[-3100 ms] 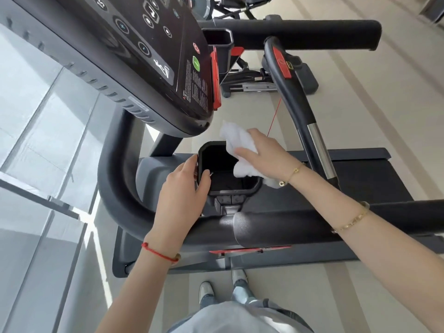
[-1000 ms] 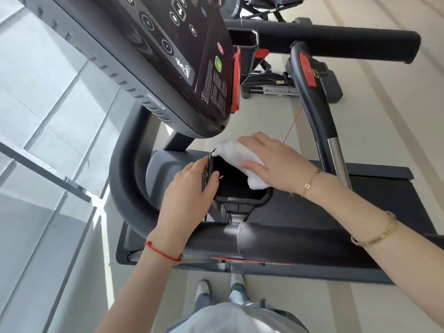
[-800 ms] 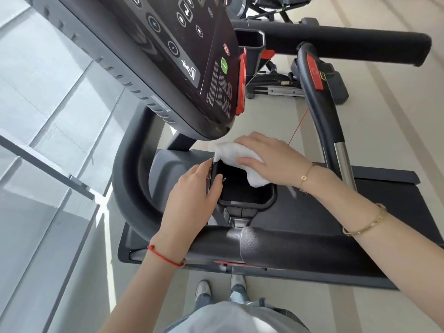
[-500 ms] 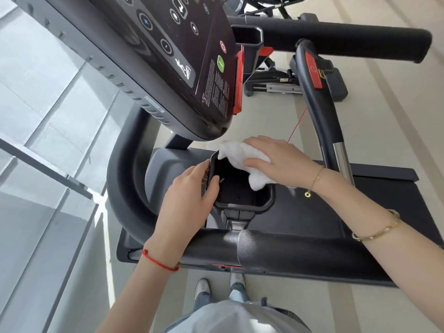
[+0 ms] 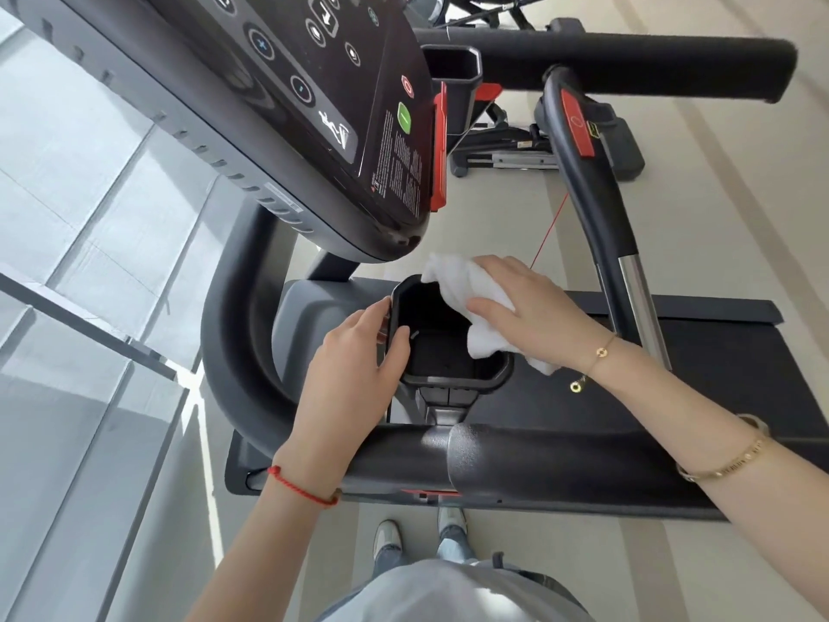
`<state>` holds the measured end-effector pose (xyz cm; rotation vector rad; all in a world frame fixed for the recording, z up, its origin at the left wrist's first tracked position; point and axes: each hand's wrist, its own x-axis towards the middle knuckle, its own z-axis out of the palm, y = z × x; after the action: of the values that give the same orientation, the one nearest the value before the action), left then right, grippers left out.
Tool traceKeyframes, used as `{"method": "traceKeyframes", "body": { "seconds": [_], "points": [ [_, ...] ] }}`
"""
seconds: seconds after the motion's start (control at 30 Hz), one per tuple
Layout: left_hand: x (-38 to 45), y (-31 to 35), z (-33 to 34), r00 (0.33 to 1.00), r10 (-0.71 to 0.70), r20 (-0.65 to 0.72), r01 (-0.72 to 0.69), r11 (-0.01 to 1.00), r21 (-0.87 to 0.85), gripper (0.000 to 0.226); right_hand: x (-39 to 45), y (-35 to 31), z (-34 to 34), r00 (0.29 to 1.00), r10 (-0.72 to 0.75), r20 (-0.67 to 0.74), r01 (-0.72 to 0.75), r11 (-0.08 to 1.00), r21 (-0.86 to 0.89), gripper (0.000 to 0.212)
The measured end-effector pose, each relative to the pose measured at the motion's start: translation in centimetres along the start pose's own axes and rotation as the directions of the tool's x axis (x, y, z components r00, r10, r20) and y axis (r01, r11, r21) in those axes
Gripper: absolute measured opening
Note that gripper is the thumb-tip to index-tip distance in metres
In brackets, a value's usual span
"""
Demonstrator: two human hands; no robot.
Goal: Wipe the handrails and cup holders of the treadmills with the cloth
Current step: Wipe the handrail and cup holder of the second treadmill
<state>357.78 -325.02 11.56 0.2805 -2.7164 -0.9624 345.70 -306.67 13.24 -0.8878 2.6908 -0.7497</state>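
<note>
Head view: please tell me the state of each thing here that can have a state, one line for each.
Cloth: bunched, pressed on the far right rim of the cup holder.
Cup holder: open on top, nothing seen inside.
Right hand: flat on the cloth, fingers straight.
Left hand: grips the cup holder's left rim.
Handrail: untouched.

The cup holder (image 5: pixel 451 338) sits between the near handrail (image 5: pixel 560 455) and the console (image 5: pixel 287 105), which overhangs it on the far left. The left hand (image 5: pixel 354 361) grips its left rim; the right hand (image 5: pixel 534 312) presses the cloth (image 5: pixel 466 289) on its far-right rim. A second cup holder (image 5: pixel 451 67) lies far, beside the far handrail (image 5: pixel 628 60).
</note>
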Motion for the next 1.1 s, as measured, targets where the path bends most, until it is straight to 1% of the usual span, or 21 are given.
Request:
{"method": "traceKeyframes", "body": {
  "seconds": [0.03,0.13,0.2,0.27,0.33,0.43,0.5,0.6,0.67,0.77,0.87,0.93,1.0,1.07,1.1],
  "points": [
    [0.0,0.0,0.0,1.0,0.001,-0.002,-0.001,1.0,0.002,0.034,0.2,-0.2,0.0,1.0,0.017,0.003,-0.017,1.0,0.009,0.037],
    [0.1,-0.1,0.1,1.0,0.01,-0.005,-0.01,1.0,0.012,0.029,1.9,-0.9,-0.1,0.998,0.008,0.055,-0.004,0.997,-0.071,0.032],
    [0.1,-0.2,0.1,1.0,0.006,0.002,-0.006,1.0,0.016,0.031,2.2,-1.2,0.2,0.999,0.027,0.036,-0.024,0.997,-0.076,0.032],
    [0.2,-0.3,0.2,1.0,0.002,0.011,-0.002,1.0,0.025,0.037,0.9,-1.2,0.8,0.992,0.116,-0.042,-0.116,0.993,0.006,0.038],
    [0.1,-0.3,0.1,1.0,0.002,0.018,-0.003,1.0,0.026,0.039,-1.3,-1.6,1.5,0.972,0.217,-0.088,-0.204,0.97,0.13,0.048],
    [0.1,-0.2,0.0,1.0,-0.004,0.023,0.004,1.0,0.023,0.039,-4.0,-2.2,2.7,0.947,0.309,-0.089,-0.279,0.926,0.256,0.056],
    [0.1,-0.1,0.0,1.0,0.0,0.02,-0.001,1.0,0.024,0.037,-3.9,-2.4,2.7,0.94,0.33,-0.085,-0.301,0.92,0.25,0.055],
    [0.1,-0.1,-0.2,1.0,0.016,0.017,-0.016,1.0,0.023,0.036,-1.5,-2.1,1.6,0.951,0.307,-0.048,-0.295,0.941,0.169,0.05],
    [0.2,-0.1,-0.2,1.0,0.025,0.017,-0.025,1.0,0.013,0.036,-0.4,-1.6,1.3,0.955,0.294,-0.045,-0.284,0.946,0.158,0.048],
    [0.1,0.0,-0.1,1.0,0.026,0.01,-0.026,1.0,0.002,0.031,-2.3,-2.1,2.0,0.945,0.317,-0.083,-0.293,0.931,0.217,0.05],
    [0.1,-0.1,-0.1,1.0,0.013,0.003,-0.013,1.0,0.002,0.028,-4.9,-2.5,3.0,0.934,0.347,-0.085,-0.312,0.908,0.28,0.058],
    [0.1,0.1,-0.1,1.0,0.003,0.007,-0.003,1.0,-0.007,0.027,-4.6,-2.3,2.6,0.943,0.325,-0.069,-0.303,0.926,0.225,0.058],
    [0.1,0.2,-0.2,1.0,0.001,0.013,-0.001,1.0,-0.008,0.027,-2.8,-2.0,1.8,0.962,0.267,-0.056,-0.259,0.959,0.117,0.051],
    [0.0,0.3,-0.3,1.0,0.001,0.014,-0.001,1.0,-0.007,0.027,-0.7,-1.4,0.8,0.985,0.169,-0.025,-0.169,0.986,-0.001,0.044],
    [0.0,0.3,-0.3,1.0,0.002,0.01,-0.002,1.0,-0.009,0.027,0.4,-1.1,0.3,0.994,0.107,0.016,-0.106,0.993,-0.058,0.041]
  ]
}}
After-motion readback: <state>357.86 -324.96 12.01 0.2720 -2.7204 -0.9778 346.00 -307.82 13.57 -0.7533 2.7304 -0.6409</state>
